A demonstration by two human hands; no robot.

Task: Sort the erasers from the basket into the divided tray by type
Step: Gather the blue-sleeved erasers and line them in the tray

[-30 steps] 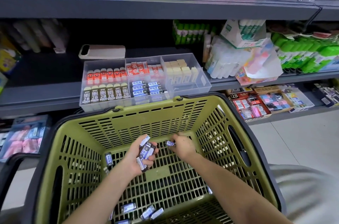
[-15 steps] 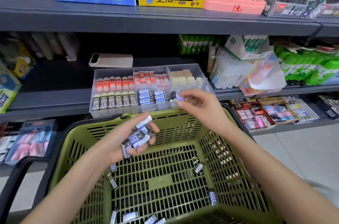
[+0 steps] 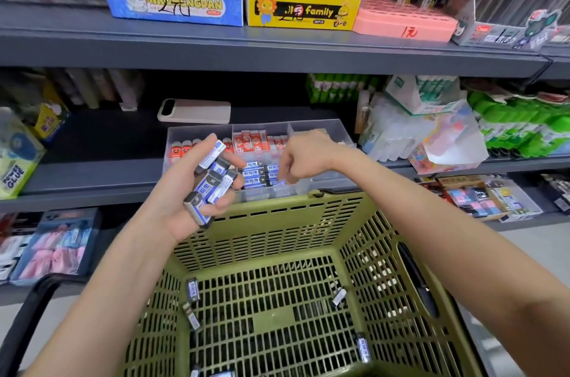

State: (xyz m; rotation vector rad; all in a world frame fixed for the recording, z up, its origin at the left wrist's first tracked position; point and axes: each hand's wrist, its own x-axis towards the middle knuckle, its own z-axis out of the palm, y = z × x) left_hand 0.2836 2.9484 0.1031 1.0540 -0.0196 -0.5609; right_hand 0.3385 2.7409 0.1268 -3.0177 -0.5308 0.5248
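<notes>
While my left hand (image 3: 172, 203) hangs just in front of the tray (image 3: 319, 125), over its left half, its fingers (image 3: 237, 162) and thumb are curled round a bunch of blue erasers (image 3: 212, 188), which lie stacked crosswise in my palm. My right hand (image 3: 303, 156) is over the tray's front middle compartment, knuckles up and fingers bent down into it. The tips come right to the blue row (image 3: 254, 173) lying there. A pale blue shape sits under them, but I cannot tell whether I am pinching an eraser or only touching the row.

Behind that compartment, the tray's back middle one holds red erasers (image 3: 251, 142). More red-topped ones stand in its back left compartment, partly hidden by my left hand.

The tray sits on a grey shelf (image 3: 101, 166), and a white case (image 3: 194, 111) lies flat just behind it. The green basket (image 3: 277, 222) is directly in front of the tray, its far rim touching or nearly touching the tray's front wall. Loose erasers (image 3: 192, 288) lie scattered on its slatted floor, well apart from each other, near the left and right walls and the near edge.
</notes>
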